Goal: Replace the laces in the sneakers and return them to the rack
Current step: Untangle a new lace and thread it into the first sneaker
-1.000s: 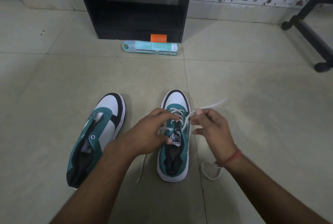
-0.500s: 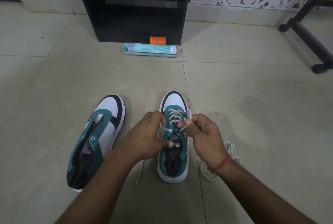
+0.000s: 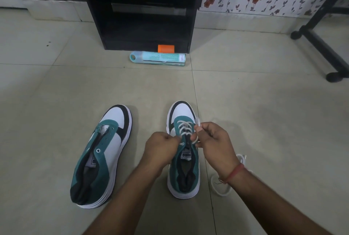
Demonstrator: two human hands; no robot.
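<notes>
Far left on the tiled floor (image 3: 47, 93): unlaced sneaker (image 3: 103, 157), green, white and black, toe pointing away, eyelets bare, tongue exposed. Behind, against the wall: black rack (image 3: 140, 10), with a teal tube (image 3: 157, 58) lying on its side on the floor just in front and an orange block (image 3: 166, 48) at the rack's foot. Nearer, centre: left hand (image 3: 160, 151), fingers curled, gripping the left side of the second sneaker (image 3: 184, 149) around the eyelets. Partly laced, that sneaker: white lace (image 3: 184, 128) crossing the lower eyelets, upper ones open. Just right: right hand (image 3: 213, 145), thumb and fingers pinching a lace end above the shoe's right edge, red thread band (image 3: 236, 173) at the wrist. Slack lace looped on the floor beside that wrist. Far right: black frame leg (image 3: 324, 45) on the floor.
</notes>
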